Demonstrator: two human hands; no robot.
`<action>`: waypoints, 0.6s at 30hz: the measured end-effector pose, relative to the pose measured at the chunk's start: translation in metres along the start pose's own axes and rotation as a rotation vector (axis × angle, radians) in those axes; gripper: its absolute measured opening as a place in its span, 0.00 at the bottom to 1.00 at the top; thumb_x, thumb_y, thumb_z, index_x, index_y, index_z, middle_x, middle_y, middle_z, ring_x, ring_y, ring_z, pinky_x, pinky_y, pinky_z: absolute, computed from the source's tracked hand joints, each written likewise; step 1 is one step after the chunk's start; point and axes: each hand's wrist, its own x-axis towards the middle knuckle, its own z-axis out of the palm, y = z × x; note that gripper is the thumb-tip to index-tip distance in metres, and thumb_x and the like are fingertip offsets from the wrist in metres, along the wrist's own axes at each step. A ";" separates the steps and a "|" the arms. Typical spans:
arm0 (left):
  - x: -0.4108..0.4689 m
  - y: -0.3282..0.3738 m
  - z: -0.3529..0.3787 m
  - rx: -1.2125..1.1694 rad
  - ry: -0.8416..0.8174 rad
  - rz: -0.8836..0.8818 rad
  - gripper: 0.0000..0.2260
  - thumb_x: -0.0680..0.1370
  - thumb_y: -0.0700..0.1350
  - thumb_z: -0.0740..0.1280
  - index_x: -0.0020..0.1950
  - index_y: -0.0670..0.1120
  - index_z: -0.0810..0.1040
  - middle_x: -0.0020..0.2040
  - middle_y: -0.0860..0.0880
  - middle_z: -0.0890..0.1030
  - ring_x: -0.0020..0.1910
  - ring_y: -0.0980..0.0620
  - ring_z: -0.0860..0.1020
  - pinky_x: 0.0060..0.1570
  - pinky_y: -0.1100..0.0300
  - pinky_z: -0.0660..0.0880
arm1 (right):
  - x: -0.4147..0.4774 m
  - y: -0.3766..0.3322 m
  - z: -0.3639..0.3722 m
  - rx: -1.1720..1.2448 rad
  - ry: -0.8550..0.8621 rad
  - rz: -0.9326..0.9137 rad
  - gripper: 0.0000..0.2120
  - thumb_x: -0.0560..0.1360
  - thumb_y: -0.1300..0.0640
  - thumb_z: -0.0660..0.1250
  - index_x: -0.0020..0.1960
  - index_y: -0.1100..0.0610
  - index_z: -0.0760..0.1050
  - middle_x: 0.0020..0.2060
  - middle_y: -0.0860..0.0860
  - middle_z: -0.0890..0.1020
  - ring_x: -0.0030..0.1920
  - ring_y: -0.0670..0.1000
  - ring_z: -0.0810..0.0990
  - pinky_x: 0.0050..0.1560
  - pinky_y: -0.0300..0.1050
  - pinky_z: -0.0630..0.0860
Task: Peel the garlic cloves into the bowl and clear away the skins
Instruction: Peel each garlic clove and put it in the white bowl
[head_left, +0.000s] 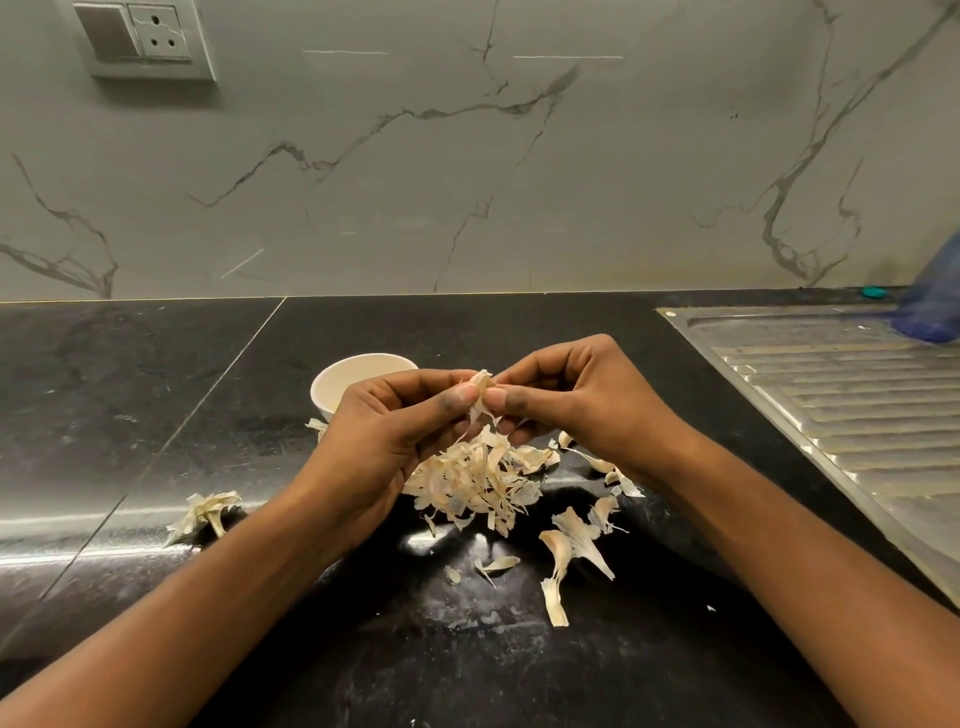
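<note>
Forearms: both come in from the lower corners and meet over the middle of the black worktop (156, 389).
Left hand (384, 441): its grip is narrow, with thumb and fingertips pinching the garlic clove (480, 387) from the left.
Right hand (587, 405): its grip is also narrow, pinching the same clove from the right, thumb tip close to the left thumb.
Garlic clove: held in the air between both hands, with a strip of skin hanging from it.
Skin pile (478, 478): lies on the worktop directly under the hands.
Loose skins (571, 540): scattered to the right of the pile and nearer the camera.
Skin clump (205, 512): lies well apart to the left.
Bowl (358, 371): white and upright behind the left hand; its contents are hidden.
Drainboard (841, 395): ribbed steel, at the right edge.
Wall socket (145, 39): upper left, on the marble wall.
</note>
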 end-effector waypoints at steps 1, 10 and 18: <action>0.000 0.000 0.000 -0.007 0.004 -0.002 0.12 0.73 0.40 0.73 0.56 0.39 0.87 0.56 0.38 0.87 0.53 0.45 0.86 0.56 0.56 0.84 | 0.000 0.000 0.000 0.015 -0.003 -0.001 0.09 0.78 0.60 0.75 0.56 0.63 0.86 0.46 0.59 0.89 0.45 0.58 0.89 0.46 0.49 0.87; -0.001 0.002 0.006 -0.131 -0.066 -0.012 0.15 0.75 0.40 0.69 0.60 0.35 0.82 0.52 0.35 0.86 0.46 0.46 0.87 0.46 0.60 0.85 | 0.001 0.000 0.006 0.263 0.016 0.068 0.10 0.77 0.63 0.74 0.55 0.67 0.85 0.44 0.63 0.87 0.40 0.55 0.87 0.41 0.43 0.85; 0.001 0.001 0.005 -0.159 -0.092 -0.013 0.15 0.77 0.40 0.69 0.62 0.35 0.82 0.55 0.36 0.86 0.48 0.45 0.86 0.46 0.60 0.85 | 0.001 -0.003 0.007 0.341 -0.010 0.133 0.10 0.76 0.61 0.74 0.55 0.65 0.85 0.44 0.61 0.87 0.41 0.54 0.86 0.42 0.43 0.86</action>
